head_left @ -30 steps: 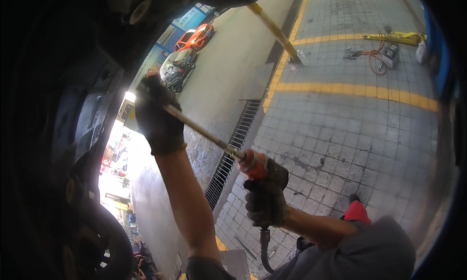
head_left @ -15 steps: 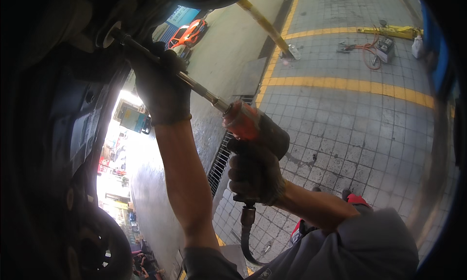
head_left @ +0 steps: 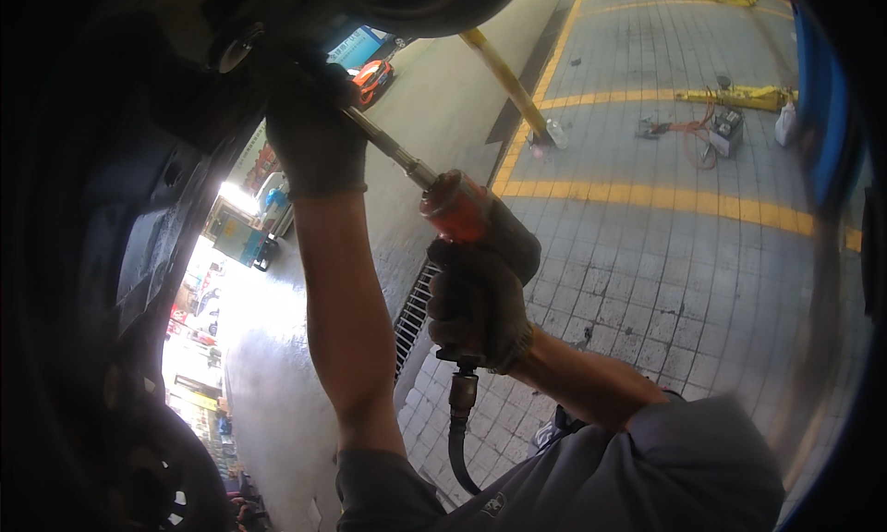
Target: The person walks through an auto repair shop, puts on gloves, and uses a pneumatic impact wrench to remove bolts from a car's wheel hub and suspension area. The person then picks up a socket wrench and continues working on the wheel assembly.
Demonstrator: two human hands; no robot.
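Observation:
My right hand, in a dark work glove, is wrapped round the handle of a red and black air impact wrench. A black air hose hangs from the bottom of the handle. A long metal extension bar runs from the wrench's nose up and to the left. My gloved left hand is closed round that bar farther up, beneath the dark underside of a vehicle. Just beyond its fingers is a round metal fitting. The hand and shadow hide the bar's far end.
A dark rounded part overhangs the top. A yellow post stands beyond my hands, and a floor grate lies below. Farther right are a grey box with cables and a yellow lift arm. An orange car stands far off.
The view has shifted a little. The bar's far end, seen at the round fitting before, is now hidden, and the fitting shows uncovered. Both hands keep their hold.

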